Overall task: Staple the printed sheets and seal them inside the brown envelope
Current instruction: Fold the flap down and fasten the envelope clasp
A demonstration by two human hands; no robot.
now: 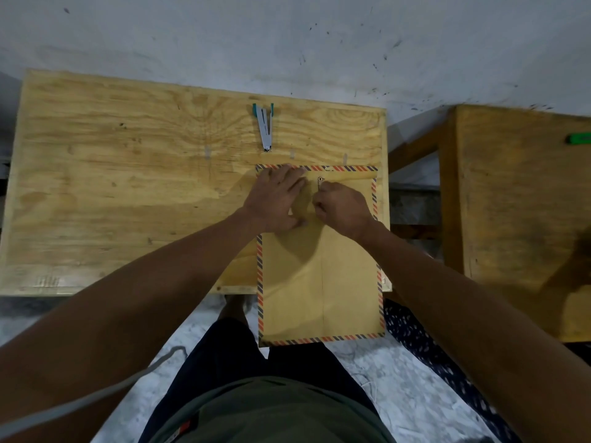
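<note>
Hands [278, 199] [342, 207] press brown envelope [319, 282] on table [128, 187].

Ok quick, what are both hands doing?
Left hand: open, flat on the brown striped-edge paper envelope.
Right hand: pinching the envelope's small metal clasp.

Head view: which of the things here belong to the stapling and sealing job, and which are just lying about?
In the job:
- brown envelope, overhanging the near edge of the table
- its clasp, pinched by the right hand
- left hand, flat on the flap
- stapler, lying beyond the envelope

Lying about:
- green object on the second table
- grey cable
</note>
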